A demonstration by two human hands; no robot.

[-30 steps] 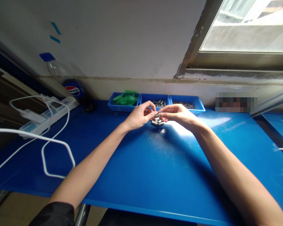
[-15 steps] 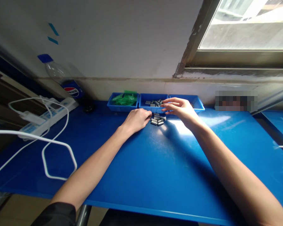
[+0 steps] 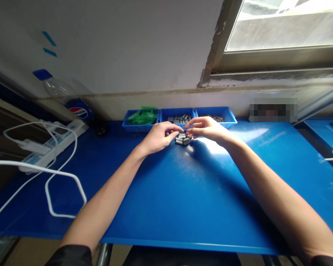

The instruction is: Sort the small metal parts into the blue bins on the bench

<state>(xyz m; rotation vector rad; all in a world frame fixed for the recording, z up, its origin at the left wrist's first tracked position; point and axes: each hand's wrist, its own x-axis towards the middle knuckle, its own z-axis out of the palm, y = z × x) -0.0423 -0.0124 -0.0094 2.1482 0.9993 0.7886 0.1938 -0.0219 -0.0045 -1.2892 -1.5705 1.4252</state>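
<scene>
Small silver-and-black pieces (image 3: 182, 140) lie in a pile on the blue table, below the middle bin. At the pile's left edge is my left hand (image 3: 158, 138), thumb and forefinger drawn close together in a pinch. My right hand (image 3: 207, 128) hovers over the pile's right side, its fingers bent and their tips near those of the left. Whatever is between either hand's fingertips is too small to make out. More such pieces fill part of the middle blue bin (image 3: 166, 128) just behind the hands.
The left bin (image 3: 133, 128) holds green plastic packets (image 3: 142, 116); the right bin (image 3: 229, 114) has thin dark metal parts. A Pepsi bottle (image 3: 79, 109), a power strip (image 3: 68, 133) and white cables (image 3: 48, 188) are at the left. The wall stands behind the bins.
My left hand has lifted slightly, its thumb and forefinger now showing as a pinch. The right hand has come down and left from the bins to the pile. The view has shifted slightly.
</scene>
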